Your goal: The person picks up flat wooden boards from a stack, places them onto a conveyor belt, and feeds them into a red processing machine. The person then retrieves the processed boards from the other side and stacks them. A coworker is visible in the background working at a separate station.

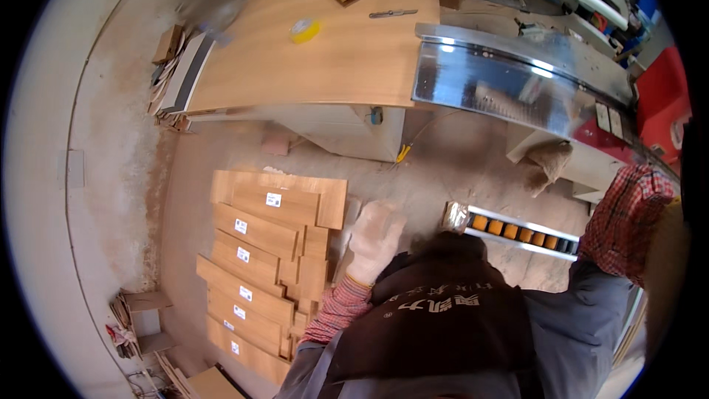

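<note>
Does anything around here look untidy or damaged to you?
Two things. The wooden boards, near the gloved left hand, are piled unevenly, their edges staggered rather than flush. The pale wall at left also has brown staining low down; whether that's damage or dirt, I can't tell.

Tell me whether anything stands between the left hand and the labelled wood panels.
A narrow pale strip, too unclear to identify, shows between the gloved left hand and the wood panels; nothing else visible stands in the way.
</note>
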The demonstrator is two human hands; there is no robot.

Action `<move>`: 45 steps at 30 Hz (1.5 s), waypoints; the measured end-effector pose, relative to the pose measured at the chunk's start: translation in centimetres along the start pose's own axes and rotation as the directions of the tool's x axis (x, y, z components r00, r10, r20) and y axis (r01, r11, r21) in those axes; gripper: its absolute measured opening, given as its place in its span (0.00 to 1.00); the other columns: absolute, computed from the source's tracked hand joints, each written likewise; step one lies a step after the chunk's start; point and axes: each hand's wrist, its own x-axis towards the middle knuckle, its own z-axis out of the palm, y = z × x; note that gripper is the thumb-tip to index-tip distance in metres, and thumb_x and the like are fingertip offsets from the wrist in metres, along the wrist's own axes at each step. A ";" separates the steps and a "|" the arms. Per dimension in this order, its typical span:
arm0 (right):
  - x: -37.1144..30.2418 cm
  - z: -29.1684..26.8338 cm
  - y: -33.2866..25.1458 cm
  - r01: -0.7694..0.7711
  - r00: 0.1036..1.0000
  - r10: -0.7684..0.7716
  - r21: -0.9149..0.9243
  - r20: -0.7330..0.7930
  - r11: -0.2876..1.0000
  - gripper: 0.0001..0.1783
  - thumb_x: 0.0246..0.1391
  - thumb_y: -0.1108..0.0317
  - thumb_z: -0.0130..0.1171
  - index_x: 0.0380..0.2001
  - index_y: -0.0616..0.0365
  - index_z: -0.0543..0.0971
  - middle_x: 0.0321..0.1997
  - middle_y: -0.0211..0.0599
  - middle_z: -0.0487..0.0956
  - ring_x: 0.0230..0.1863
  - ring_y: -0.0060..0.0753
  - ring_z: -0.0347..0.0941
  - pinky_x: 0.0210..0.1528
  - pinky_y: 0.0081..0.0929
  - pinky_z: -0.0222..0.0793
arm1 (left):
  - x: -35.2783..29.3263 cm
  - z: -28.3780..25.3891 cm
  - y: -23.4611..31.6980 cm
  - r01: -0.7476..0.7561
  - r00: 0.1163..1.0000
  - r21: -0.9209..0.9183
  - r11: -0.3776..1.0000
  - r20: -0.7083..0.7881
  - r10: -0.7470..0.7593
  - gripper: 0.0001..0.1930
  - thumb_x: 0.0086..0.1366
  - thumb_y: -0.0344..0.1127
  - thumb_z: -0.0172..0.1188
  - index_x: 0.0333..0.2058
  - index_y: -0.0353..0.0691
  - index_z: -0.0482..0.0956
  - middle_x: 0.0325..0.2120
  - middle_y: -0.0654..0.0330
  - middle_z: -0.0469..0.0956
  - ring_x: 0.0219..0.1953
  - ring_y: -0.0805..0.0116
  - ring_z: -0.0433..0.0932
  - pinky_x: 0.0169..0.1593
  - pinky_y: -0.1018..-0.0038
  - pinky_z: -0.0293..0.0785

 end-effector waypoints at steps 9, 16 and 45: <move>-5.2 -1.1 3.4 -0.187 0.981 0.190 -0.092 0.025 0.978 0.25 0.72 0.66 0.54 0.66 0.71 0.74 0.49 0.49 0.84 0.46 0.37 0.82 0.54 0.39 0.78 | 14.8 -2.5 -4.1 -0.034 0.999 0.147 0.989 0.032 0.029 0.13 0.67 0.34 0.68 0.46 0.34 0.82 0.48 0.45 0.81 0.50 0.45 0.81 0.55 0.60 0.79; -2.8 0.4 4.2 -0.288 0.957 0.273 -0.201 -0.098 0.936 0.25 0.71 0.66 0.55 0.65 0.71 0.75 0.48 0.49 0.84 0.47 0.36 0.82 0.55 0.38 0.78 | 30.1 -7.3 -20.8 -0.105 0.988 0.669 0.736 -0.018 0.157 0.39 0.71 0.58 0.61 0.70 0.34 0.68 0.68 0.38 0.69 0.61 0.38 0.78 0.62 0.55 0.78; -11.9 29.7 26.0 -0.954 -0.181 0.915 0.163 0.361 -0.253 0.27 0.67 0.56 0.62 0.59 0.68 0.75 0.46 0.41 0.83 0.41 0.30 0.81 0.46 0.29 0.78 | 48.3 -12.5 -33.9 0.148 0.984 0.609 0.779 -0.167 -0.057 0.29 0.70 0.53 0.62 0.63 0.42 0.75 0.61 0.49 0.76 0.60 0.45 0.77 0.63 0.59 0.74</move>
